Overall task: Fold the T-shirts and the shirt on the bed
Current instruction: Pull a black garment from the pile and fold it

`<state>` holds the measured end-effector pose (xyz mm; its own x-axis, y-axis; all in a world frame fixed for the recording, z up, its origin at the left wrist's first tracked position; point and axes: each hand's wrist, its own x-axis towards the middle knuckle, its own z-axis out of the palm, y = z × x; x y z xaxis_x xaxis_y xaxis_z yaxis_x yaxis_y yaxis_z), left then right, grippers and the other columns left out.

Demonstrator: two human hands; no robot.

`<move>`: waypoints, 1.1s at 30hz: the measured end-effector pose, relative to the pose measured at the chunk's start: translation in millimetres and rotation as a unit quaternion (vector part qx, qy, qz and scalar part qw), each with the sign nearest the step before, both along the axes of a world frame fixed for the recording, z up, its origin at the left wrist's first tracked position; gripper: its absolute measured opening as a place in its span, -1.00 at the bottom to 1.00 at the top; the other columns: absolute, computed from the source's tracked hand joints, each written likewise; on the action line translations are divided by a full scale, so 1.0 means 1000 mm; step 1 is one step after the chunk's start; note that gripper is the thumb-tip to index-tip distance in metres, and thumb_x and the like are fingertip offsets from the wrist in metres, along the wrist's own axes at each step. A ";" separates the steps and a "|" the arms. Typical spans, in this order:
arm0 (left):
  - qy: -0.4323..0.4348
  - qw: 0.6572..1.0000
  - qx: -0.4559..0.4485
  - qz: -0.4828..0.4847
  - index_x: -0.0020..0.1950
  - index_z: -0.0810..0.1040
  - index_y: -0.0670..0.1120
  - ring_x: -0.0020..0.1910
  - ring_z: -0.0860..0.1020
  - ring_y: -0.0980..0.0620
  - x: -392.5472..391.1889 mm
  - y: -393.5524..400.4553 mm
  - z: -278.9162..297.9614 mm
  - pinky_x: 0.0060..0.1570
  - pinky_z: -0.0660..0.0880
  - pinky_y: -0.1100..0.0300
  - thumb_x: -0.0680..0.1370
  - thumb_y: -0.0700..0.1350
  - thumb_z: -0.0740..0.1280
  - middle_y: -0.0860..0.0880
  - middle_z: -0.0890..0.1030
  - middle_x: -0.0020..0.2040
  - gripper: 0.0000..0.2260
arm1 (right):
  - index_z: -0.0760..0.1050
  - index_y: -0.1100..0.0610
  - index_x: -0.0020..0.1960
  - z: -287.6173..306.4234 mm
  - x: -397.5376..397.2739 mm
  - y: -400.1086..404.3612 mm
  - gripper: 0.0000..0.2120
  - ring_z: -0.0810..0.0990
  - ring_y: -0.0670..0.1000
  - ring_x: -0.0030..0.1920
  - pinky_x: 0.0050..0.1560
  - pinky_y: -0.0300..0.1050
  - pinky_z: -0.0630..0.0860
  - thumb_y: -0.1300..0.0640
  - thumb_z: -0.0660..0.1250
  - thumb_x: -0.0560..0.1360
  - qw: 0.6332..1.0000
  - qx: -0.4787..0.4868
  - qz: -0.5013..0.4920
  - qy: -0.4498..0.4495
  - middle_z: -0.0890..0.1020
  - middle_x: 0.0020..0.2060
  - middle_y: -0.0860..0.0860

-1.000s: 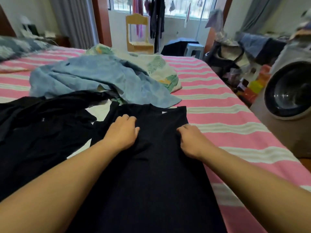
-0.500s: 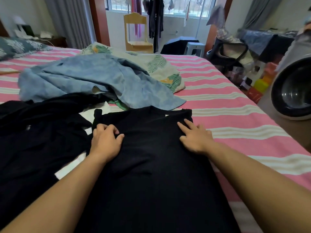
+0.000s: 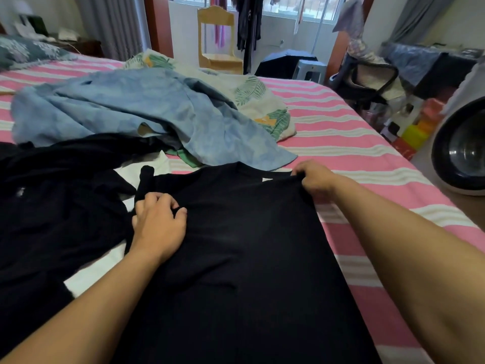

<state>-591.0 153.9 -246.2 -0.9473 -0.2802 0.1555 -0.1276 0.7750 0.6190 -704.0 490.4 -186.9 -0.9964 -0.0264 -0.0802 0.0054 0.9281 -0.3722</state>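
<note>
Head view, from the left: a second black garment (image 3: 52,206) lies crumpled on the pink-and-white striped bed (image 3: 354,143), with a bit of white fabric (image 3: 147,169) showing beside it. Behind it spreads a rumpled blue shirt (image 3: 131,106), overlapping a leaf-print cloth (image 3: 262,101) further back.

Nearer the middle, the black T-shirt (image 3: 236,258) lies flat on the bed, running from the bottom edge of the view up to its collar, which sits just below the hem of the blue shirt. Its left sleeve is bunched and folded up near the shoulder.

Left hand (image 3: 157,222) rests on the T-shirt's left shoulder area, fingers (image 3: 168,203) curled and pinching a fold of the black fabric beside the bunched sleeve. Further right, the right hand (image 3: 313,177) is at the T-shirt's upper right corner, its fingers curled over and gripping the shoulder edge of the fabric, which is pulled up slightly there. Both forearms reach in from the bottom of the view.

Beyond the bed stand a wooden chair (image 3: 217,38) by the window, and at far right a washing machine (image 3: 462,148) with its round door facing the bed.
</note>
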 end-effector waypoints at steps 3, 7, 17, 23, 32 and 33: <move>0.022 0.998 0.050 0.014 -0.01 0.43 -0.05 0.25 0.35 -0.14 0.000 -0.001 0.002 0.27 0.27 -0.06 0.64 -0.03 0.28 -0.02 0.43 0.12 -0.88 | 0.53 0.19 -0.27 0.001 -0.007 0.003 -0.87 0.55 0.14 -0.20 -0.13 -0.03 0.54 0.25 0.27 0.44 0.999 0.038 -0.010 -0.005 0.58 -0.28 0.12; 0.053 0.991 0.123 0.013 -0.10 0.39 0.01 0.03 0.48 -0.13 -0.002 -0.005 0.000 0.22 0.40 -0.17 0.63 -0.05 0.29 0.04 0.49 -0.11 -0.86 | 0.57 0.15 0.03 -0.002 -0.020 -0.001 -0.72 0.51 0.21 0.08 0.10 0.02 0.48 -0.01 0.19 0.59 0.982 0.189 -0.015 0.010 0.55 0.10 0.20; 0.031 0.983 0.182 0.015 0.00 0.53 -0.08 -0.09 0.51 0.01 -0.006 -0.011 0.007 -0.05 0.34 0.17 0.62 -0.09 0.32 0.06 0.57 -0.11 -0.92 | 0.54 0.00 0.04 0.012 0.138 -0.118 -0.69 0.42 0.02 0.05 0.15 -0.10 0.37 -0.19 0.23 0.50 0.951 0.013 0.246 0.190 0.50 -0.01 -0.05; -0.054 0.959 0.273 -0.047 0.02 0.62 -0.01 0.04 0.64 -0.08 -0.012 -0.026 0.019 0.13 0.58 0.00 0.60 -0.19 0.33 -0.07 0.67 -0.01 -0.90 | 0.47 0.06 0.09 -0.019 0.220 -0.169 -0.72 0.44 0.00 -0.11 -0.13 -0.08 0.51 -0.05 0.42 0.49 0.933 0.125 0.295 0.163 0.45 -0.05 -0.03; -0.045 0.933 0.354 -0.046 0.15 0.59 0.01 0.01 0.62 -0.02 -0.015 -0.034 0.014 0.15 0.58 0.07 0.60 -0.21 0.28 -0.03 0.65 -0.02 -0.81 | 0.45 0.05 -0.05 -0.008 0.235 -0.160 -0.70 0.41 0.00 -0.27 -0.35 -0.11 0.42 0.27 0.43 0.28 0.928 0.150 0.289 0.182 0.44 -0.21 -0.07; -0.040 0.934 0.352 -0.045 0.16 0.59 0.01 0.03 0.62 -0.02 -0.014 -0.034 0.014 0.14 0.59 0.07 0.59 -0.21 0.27 -0.04 0.66 0.01 -0.79 | 0.46 0.04 0.01 -0.008 0.233 -0.161 -0.72 0.43 0.00 -0.18 -0.26 -0.10 0.46 0.19 0.40 0.33 0.922 0.161 0.309 0.169 0.46 -0.13 -0.06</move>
